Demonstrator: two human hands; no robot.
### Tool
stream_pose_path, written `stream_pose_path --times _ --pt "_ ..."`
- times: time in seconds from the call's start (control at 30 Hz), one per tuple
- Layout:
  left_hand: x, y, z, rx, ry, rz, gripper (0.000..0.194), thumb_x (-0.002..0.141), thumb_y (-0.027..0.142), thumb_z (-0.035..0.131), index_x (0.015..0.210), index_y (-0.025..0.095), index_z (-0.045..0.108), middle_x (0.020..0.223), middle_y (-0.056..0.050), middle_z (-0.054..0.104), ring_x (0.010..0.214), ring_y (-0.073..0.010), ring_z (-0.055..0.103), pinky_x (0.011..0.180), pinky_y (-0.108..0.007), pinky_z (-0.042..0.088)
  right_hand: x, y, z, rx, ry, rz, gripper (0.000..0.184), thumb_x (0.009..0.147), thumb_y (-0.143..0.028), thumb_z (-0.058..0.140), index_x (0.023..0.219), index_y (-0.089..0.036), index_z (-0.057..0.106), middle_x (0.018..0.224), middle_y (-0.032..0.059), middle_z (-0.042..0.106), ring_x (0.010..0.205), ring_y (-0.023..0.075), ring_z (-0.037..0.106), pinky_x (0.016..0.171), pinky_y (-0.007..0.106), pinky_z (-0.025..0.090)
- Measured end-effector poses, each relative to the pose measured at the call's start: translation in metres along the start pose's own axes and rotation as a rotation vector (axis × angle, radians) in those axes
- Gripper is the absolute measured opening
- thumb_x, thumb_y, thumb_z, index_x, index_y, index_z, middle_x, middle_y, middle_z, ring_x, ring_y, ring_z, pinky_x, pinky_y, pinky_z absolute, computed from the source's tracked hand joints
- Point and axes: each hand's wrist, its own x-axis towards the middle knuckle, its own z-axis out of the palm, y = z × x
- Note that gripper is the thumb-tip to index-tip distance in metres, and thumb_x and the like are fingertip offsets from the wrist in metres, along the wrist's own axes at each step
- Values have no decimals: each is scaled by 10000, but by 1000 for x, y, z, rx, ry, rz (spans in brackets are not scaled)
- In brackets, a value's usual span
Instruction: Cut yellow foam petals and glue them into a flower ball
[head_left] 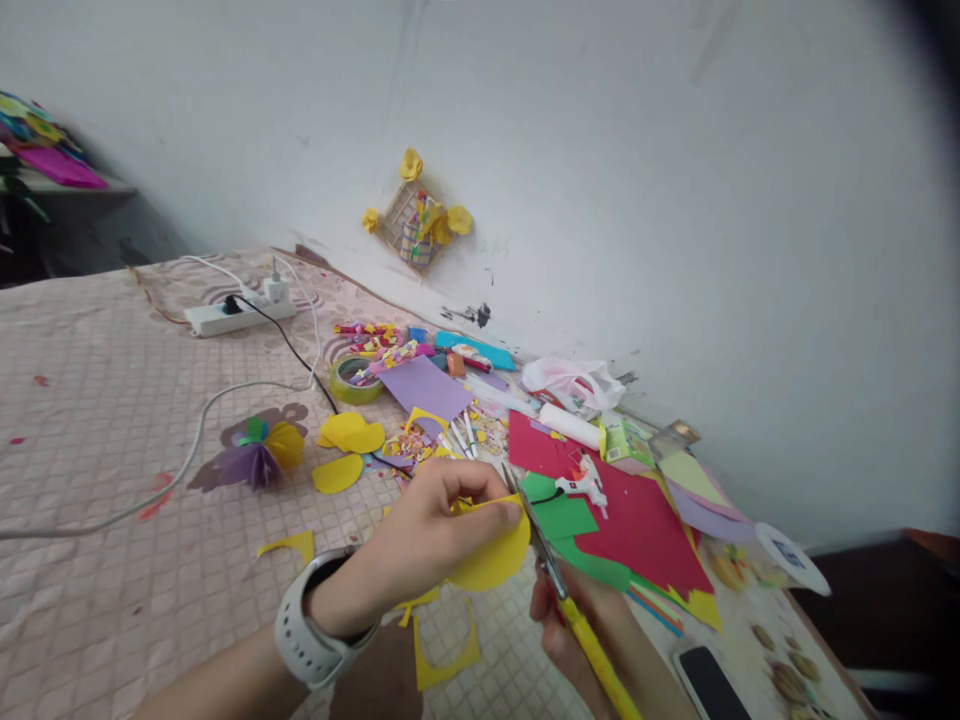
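My left hand (442, 520), a watch on its wrist, pinches a yellow paper piece (491, 560) with a rounded lower edge. In my right hand (577, 620) is a pair of scissors (551, 570) with yellow handles. Their blades point up and meet the right edge of the yellow paper. Below my hands lies a yellow offcut (424, 670) with a round hole. Several yellow paper circles (349, 435) lie to the left, beside a purple and yellow paper flower (262, 452).
A white power strip (240, 315) with cables stands at the back left. A glue gun (585, 485) rests on red sheets (645, 530) at the right. Green tape (356, 380), a purple sheet (427, 388) and a phone (709, 682) also lie on the table.
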Motion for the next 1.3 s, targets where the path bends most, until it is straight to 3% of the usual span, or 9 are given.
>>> stream_pose_path --times 0.27,0.5,0.67,1.03,1.3 --pt "1 3 -1 15 -16 0 275 773 348 636 607 136 583 544 19 511 466 -64 417 423 -181 304 -6 -11 -15 6 -27 -2 517 733 -735 485 788 -227 559 549 -22 453 500 147 455 450 243 344" --pt "3 3 -6 125 -52 -21 294 769 360 629 585 138 569 545 18 500 491 -74 421 454 -196 313 -8 -24 -33 -104 -70 -61 414 799 -633 489 811 -223 546 571 -27 481 471 119 424 425 216 321" --pt "5 1 -8 170 -41 -65 306 753 385 634 572 142 587 506 29 476 462 -73 394 439 -202 290 -6 -36 -44 -220 -145 13 410 811 -612 482 755 -208 521 613 2 525 511 132 450 450 224 335" --pt "10 -8 -9 86 -76 -140 274 719 359 681 578 127 644 505 31 524 445 -59 407 436 -189 300 -7 -31 -64 -433 -172 19 251 807 -448 608 747 -209 555 659 5 599 545 138 499 461 227 328" --pt "12 -15 -8 -3 -102 -198 251 698 371 714 620 133 703 536 10 607 455 -70 479 437 -179 324 -10 -29 -75 -405 -249 62 197 796 -391 641 793 -204 580 678 -7 595 552 123 482 465 214 319"
